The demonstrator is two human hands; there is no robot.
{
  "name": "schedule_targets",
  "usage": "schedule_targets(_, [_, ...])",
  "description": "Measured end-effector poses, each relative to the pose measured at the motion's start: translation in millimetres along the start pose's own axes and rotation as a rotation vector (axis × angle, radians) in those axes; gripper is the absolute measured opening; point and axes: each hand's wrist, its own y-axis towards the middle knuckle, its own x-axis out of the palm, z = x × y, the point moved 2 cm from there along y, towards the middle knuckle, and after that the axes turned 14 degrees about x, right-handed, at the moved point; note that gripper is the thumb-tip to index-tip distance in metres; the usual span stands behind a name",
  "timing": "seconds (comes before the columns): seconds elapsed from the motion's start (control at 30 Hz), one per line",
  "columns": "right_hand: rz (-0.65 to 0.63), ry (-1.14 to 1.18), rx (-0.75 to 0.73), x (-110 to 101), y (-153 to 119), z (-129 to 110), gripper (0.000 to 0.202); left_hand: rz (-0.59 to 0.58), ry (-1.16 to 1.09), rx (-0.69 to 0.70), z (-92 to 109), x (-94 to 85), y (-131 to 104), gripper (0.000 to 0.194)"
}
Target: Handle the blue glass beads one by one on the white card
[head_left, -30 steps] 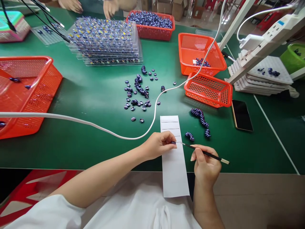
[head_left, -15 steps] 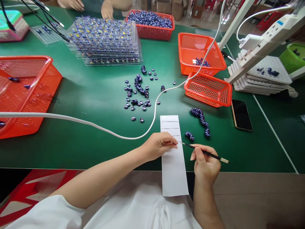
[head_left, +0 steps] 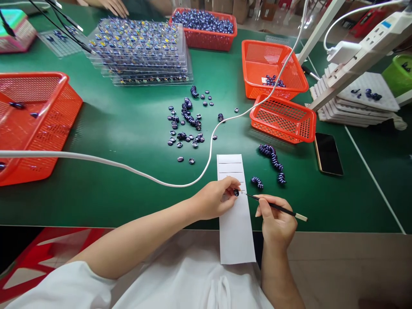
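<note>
Between the thumb and fingers of my left hand point(head_left: 217, 198) is a small dark, shiny oval piece point(head_left: 236, 192), held over a long white paper strip point(head_left: 236, 236) marked with black lines. My right hand point(head_left: 278, 219) pinches a thin black paintbrush point(head_left: 283, 209) with a pale handle end. Its tip points at the piece, just right of it; whether they touch I cannot tell. Dark glossy pieces stand in a curved row point(head_left: 273, 161) beyond my right hand, with a shorter row point(head_left: 257, 182) nearer. More loose pieces point(head_left: 182, 136) lie scattered beyond my left hand.
A white cable point(head_left: 174, 186) crosses the green table. Orange baskets stand at left point(head_left: 41, 133) and right point(head_left: 283, 120); a red basket point(head_left: 206, 40) of pieces is behind. Stacked clear trays point(head_left: 141, 53), a phone point(head_left: 328, 153) and a power strip point(head_left: 363, 51) surround the work. Another person's hand point(head_left: 114, 6) shows at the back.
My left fingers have turned and parted slightly, so the dark piece now shows between them. The brush stays close by. At the back, the other person's hands have shifted, one leaving the tray stack.
</note>
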Motion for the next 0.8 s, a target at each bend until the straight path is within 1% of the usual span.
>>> schedule_targets(0.13, [-0.034, -0.089, 0.01, 0.6, -1.4, -1.9, 0.014, -0.029, 0.087, 0.047, -2.6, 3.1, -2.1, 0.035])
schedule_targets(0.33, [-0.055, -0.154, 0.002, -1.1, -1.0, 1.1, 0.012, -0.069, 0.196, 0.107, -1.6, 4.0, -2.3, 0.041])
schedule_targets(0.53, [-0.05, -0.224, 0.01, -3.8, -0.5, 6.0, 0.011, -0.093, 0.236, 0.108, -1.2, 4.5, -1.5, 0.046])
schedule_targets(0.8, [-0.067, -0.269, -0.016, -3.8, -0.6, 6.4, 0.012, -0.099, 0.262, 0.145, -2.6, 6.0, -2.0, 0.046])
